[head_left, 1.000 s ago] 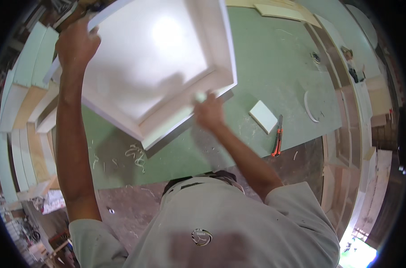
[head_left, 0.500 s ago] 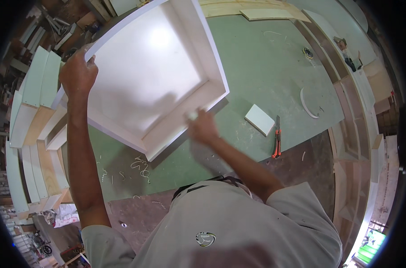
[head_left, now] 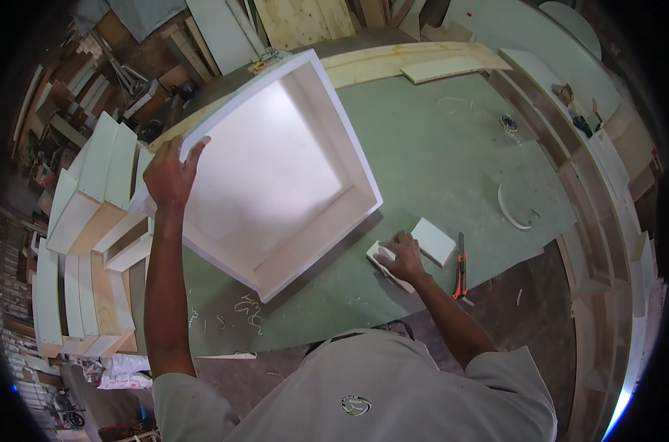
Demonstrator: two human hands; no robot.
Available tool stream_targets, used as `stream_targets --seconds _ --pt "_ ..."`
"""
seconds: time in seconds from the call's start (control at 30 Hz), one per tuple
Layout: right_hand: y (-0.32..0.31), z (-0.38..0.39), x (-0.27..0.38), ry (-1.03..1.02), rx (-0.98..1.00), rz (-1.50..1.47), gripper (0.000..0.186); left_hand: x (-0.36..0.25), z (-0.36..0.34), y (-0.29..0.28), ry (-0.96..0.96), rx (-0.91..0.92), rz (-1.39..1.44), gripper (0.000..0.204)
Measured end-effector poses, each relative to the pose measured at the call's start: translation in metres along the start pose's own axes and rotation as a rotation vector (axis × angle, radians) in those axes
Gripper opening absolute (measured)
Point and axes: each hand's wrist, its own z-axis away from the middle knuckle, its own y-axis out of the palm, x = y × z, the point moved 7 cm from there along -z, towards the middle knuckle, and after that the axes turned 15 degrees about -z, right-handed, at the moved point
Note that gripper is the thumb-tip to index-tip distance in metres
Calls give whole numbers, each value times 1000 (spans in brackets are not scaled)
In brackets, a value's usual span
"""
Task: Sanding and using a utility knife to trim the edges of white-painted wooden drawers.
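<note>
White box [head_left: 272, 173] is over the left part of the green worktop [head_left: 437, 140], open side facing up. The left hand [head_left: 171, 173] has its grip clamped on the box's left edge. The right hand [head_left: 400, 256] touches a small block [head_left: 374, 254]; whether that grip is closed, I cannot tell. Another block [head_left: 433, 241] and an orange-handled knife [head_left: 461, 272] lie just beside.

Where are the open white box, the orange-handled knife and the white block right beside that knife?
Open white box [head_left: 268, 169]: head view, inner bottom panel.
Orange-handled knife [head_left: 462, 274]: head view, handle.
White block [head_left: 433, 241]: head view, upper face.
</note>
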Motion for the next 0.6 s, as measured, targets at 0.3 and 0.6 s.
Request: stream_targets --seconds 0.3,0.6 --pt "-97 -201 126 -206 -603 -284 46 -22 19 -46 30 -115 -6 48" --pt "-122 -230 188 -390 -676 -189 23 -32 36 -86 -23 -178 13 49"
